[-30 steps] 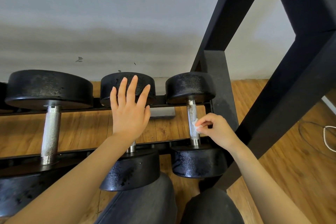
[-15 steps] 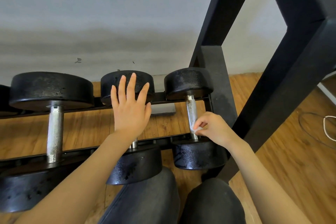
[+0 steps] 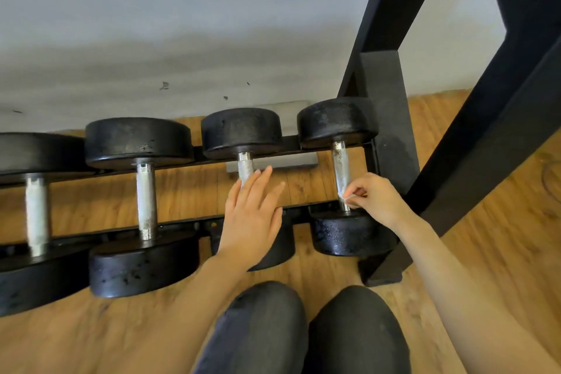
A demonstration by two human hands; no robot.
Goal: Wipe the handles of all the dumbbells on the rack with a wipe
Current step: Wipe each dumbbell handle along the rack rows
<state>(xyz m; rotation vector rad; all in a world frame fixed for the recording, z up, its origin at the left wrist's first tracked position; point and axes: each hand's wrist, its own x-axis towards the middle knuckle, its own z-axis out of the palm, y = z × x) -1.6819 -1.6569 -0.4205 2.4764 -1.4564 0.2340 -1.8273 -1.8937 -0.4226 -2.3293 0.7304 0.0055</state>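
Head view, looking down at the bottom tier of a black dumbbell rack [image 3: 391, 136], wood floor [image 3: 501, 222] beneath, pale wall [image 3: 182, 24] behind.

Four dumbbells lie across the two rack rails, handles running away from the viewer.

Right hand [image 3: 375, 196]: grip clenched on a small white wipe [image 3: 346, 196], pinched between thumb and fingertips. The wipe is pressed against the lower part of the rightmost dumbbell's handle [image 3: 340, 167], just above the near weight head [image 3: 349, 234]. The hand sits to the right of the handle; the wipe pokes out at its left edge, touching the metal. Most of the wipe is hidden inside the fingers.

Left hand [image 3: 253, 215]: grip released, fingers straight and close together, palm down. It lies over the near half of the second dumbbell's handle [image 3: 245, 167] from the right, covering it; whether the palm actually touches the bar cannot be told. The far end of that handle shows past the fingertips. This hand is well apart from the wipe, one dumbbell over.

Third dumbbell handle [image 3: 146, 200] and the leftmost handle [image 3: 36, 212] are uncovered, both dull and speckled. A grey flat plate [image 3: 288, 161] lies on the floor behind the rack, near the wall.

Two knees in dark trousers [image 3: 303, 334] at the bottom of the view, close to the rack. Rack upright [image 3: 373, 9] and a slanted black brace [image 3: 501, 136] stand at right.
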